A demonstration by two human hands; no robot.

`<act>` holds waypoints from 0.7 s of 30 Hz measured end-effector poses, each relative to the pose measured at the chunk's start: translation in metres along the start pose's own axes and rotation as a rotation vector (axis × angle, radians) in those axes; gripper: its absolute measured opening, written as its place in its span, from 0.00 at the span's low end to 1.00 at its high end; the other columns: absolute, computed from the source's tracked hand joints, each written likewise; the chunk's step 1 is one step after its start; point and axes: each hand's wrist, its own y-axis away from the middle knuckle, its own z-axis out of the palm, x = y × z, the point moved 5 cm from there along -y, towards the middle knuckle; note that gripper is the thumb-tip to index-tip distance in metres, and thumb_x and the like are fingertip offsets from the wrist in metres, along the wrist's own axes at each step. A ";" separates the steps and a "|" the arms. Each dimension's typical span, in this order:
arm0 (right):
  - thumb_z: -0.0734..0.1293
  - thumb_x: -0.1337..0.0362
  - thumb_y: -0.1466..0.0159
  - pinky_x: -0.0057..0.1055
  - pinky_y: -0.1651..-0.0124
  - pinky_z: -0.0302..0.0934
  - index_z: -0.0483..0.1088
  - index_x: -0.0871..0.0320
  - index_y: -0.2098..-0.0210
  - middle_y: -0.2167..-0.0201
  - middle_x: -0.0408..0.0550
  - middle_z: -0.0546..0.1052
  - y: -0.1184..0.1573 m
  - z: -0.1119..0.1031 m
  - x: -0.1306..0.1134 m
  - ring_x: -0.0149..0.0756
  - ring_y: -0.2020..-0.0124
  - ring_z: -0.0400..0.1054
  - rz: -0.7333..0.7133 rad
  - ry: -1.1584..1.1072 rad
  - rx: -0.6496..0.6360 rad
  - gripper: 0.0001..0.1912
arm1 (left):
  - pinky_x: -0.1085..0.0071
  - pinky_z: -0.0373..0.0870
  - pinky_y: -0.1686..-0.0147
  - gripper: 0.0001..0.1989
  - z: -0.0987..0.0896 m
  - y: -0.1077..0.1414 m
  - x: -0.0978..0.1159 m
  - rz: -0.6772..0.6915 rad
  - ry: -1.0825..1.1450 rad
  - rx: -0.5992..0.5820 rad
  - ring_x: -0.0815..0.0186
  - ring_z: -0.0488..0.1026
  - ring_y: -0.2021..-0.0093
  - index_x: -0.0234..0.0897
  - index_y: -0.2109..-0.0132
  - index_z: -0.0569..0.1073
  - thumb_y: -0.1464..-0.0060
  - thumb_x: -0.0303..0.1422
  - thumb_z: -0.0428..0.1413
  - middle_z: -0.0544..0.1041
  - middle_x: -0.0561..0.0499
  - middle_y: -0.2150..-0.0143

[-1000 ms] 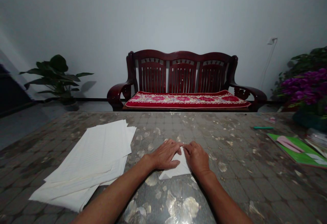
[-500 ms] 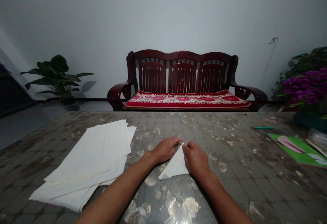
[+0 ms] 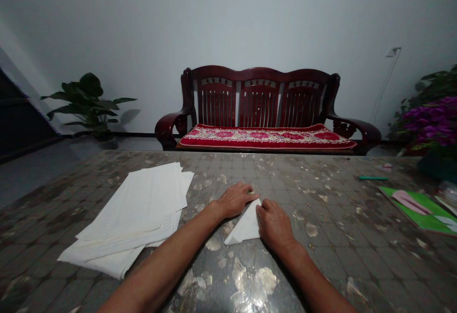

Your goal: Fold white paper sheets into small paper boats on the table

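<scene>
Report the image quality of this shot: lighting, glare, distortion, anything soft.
Head view: dim, cool light on the grey wall, corners falling dark; head view: pale patches on the table cover could be glare or print, cannot tell; head view: wide-angle bowing at the edges; head view: left hand and right hand show no obvious blur.

One left hand [image 3: 235,200], one right hand [image 3: 274,226], one folded paper [image 3: 245,225], one paper stack [image 3: 132,213], one bench [image 3: 259,103]

folded paper [image 3: 245,225] between left hand [image 3: 234,200] and right hand [image 3: 274,225] | paper stack [image 3: 132,208] left of them | bench [image 3: 259,103] behind table [image 3: 321,256]
</scene>
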 end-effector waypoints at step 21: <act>0.60 0.74 0.34 0.34 0.58 0.54 0.76 0.61 0.61 0.56 0.58 0.75 -0.012 -0.006 -0.006 0.46 0.53 0.67 0.072 0.020 0.004 0.12 | 0.71 0.64 0.58 0.06 -0.012 0.111 0.011 -0.397 0.270 0.150 0.63 0.71 0.56 0.39 0.61 0.75 0.49 0.29 0.60 0.74 0.52 0.59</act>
